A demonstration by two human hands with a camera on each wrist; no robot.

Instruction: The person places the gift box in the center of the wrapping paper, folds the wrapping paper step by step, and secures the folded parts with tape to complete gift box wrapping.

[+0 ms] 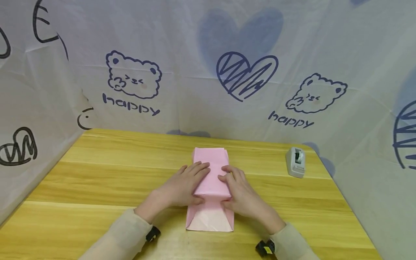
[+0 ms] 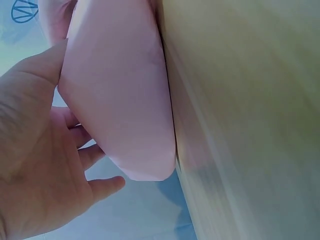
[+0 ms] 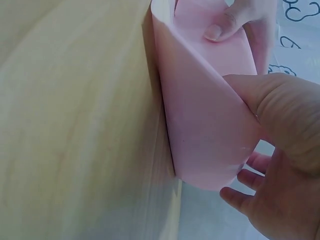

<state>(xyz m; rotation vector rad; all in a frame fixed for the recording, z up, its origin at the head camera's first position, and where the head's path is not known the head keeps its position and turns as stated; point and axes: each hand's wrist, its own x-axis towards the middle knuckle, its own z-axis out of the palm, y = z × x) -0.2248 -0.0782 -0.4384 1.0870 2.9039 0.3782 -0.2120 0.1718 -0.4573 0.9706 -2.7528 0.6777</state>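
A long pink paper package lies on the table, narrow end towards me. Its near end has a pale flap spread flat, with the sides folded in at a slant. My left hand rests on the package's left side, fingers fairly straight across the top and thumb at the near fold. On the right side my right hand touches it, fingers slightly bent over the top edge, thumb pressing at the fold. Both wrist views show the pink side wall standing on the table, with loose fingers beyond it. The package's contents are hidden.
A white tape dispenser stands at the back right of the wooden table. A pale cloth printed with bears and hearts hangs behind the table and at its sides. Dark wrist cameras sit at both cuffs.
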